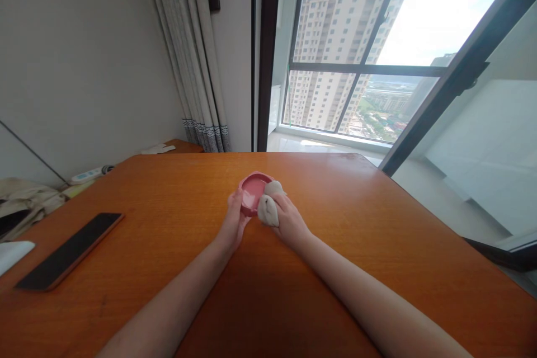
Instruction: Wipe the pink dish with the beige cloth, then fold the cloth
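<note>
Facing up toward camera, pink dish (252, 189), hands (233, 221) (290, 221) gripping it (left), grey cloth (268, 210) (right).

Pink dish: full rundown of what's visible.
The pink dish is shallow and roughly round, with a thick raised rim and a smooth inner face that catches a pale sheen. It could be plastic or glazed ceramic; the view doesn't settle it. It is tilted, its open side facing the camera, over the wooden table. The left hand grips its left side; a grayish cloth in the right hand covers its right side. Its underside is hidden.
</note>
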Demonstrator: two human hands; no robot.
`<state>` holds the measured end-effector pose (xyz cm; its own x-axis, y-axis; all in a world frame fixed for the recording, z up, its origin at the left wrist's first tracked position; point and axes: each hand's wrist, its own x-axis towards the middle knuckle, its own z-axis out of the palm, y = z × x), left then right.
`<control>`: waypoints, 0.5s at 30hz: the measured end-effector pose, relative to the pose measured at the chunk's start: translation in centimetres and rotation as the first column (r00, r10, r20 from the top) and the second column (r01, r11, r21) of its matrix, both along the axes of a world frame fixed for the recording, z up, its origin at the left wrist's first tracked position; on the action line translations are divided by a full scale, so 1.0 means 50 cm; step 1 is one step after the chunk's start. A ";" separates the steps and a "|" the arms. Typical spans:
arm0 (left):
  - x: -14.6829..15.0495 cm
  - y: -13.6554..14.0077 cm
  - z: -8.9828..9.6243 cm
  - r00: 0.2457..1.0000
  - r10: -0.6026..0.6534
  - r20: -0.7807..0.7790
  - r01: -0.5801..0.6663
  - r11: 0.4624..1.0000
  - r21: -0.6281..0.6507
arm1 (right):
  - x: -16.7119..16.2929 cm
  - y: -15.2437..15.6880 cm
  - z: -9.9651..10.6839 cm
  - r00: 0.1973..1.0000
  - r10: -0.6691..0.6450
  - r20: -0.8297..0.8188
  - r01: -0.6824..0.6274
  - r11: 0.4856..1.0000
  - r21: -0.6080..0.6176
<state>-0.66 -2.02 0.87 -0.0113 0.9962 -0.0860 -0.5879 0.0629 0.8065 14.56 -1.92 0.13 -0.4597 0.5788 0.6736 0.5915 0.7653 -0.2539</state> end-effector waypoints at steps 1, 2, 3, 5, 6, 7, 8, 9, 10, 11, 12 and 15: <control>-0.003 -0.001 0.006 1.000 -0.019 -0.020 0.019 1.000 -0.011 | 0.017 0.008 0.006 0.998 0.046 0.033 -0.047 0.999 0.019; -0.004 -0.001 0.011 0.999 -0.036 -0.039 0.035 0.999 -0.026 | 0.031 0.014 0.011 0.994 0.084 0.073 -0.085 0.996 0.023; -0.005 -0.002 0.014 0.997 -0.052 -0.049 0.050 0.998 -0.044 | 0.040 0.016 0.014 0.989 0.101 0.105 -0.104 0.994 0.015; 0.000 -0.004 0.015 0.997 -0.076 -0.032 0.074 0.995 -0.060 | 0.036 0.010 0.013 0.991 0.073 0.114 -0.072 0.997 -0.008; 0.004 -0.005 0.013 0.998 -0.064 -0.014 0.063 0.996 -0.056 | 0.024 0.002 0.009 0.994 0.038 0.105 -0.036 0.999 -0.020; 0.008 -0.006 0.010 0.999 -0.033 0.004 0.033 0.998 -0.048 | 0.007 -0.007 0.005 0.996 -0.006 0.090 0.009 0.999 -0.032; 0.012 -0.007 0.006 1.000 0.009 0.020 -0.009 0.999 -0.037 | -0.011 -0.016 -0.001 0.996 -0.048 0.082 0.052 0.998 -0.045; 0.015 -0.007 0.002 0.998 0.050 0.029 -0.050 0.998 -0.025 | -0.028 -0.024 -0.006 0.992 -0.091 0.083 0.096 0.993 -0.062; 0.016 -0.008 -0.002 0.996 0.082 0.031 -0.082 0.997 -0.013 | -0.040 -0.028 -0.010 0.988 -0.122 0.094 0.129 0.989 -0.077; 0.016 -0.007 -0.005 0.995 0.093 0.024 -0.093 0.996 -0.006 | -0.046 -0.029 -0.012 0.984 -0.146 0.103 0.155 0.984 -0.086; 0.014 -0.006 -0.007 0.996 0.084 0.011 -0.084 0.996 -0.008 | -0.044 -0.024 -0.012 0.982 -0.158 0.109 0.167 0.982 -0.087; -0.001 0.003 -0.009 0.998 0.043 -0.045 -0.044 0.999 -0.029 | -0.002 0.007 -0.003 0.987 -0.083 0.139 0.092 0.994 -0.061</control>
<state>-0.72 -1.85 0.43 -0.0593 0.9917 -0.1144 -0.5543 0.0625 0.8300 14.46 -1.58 -0.01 -0.4900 0.6625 0.5666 0.6883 0.6929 -0.2149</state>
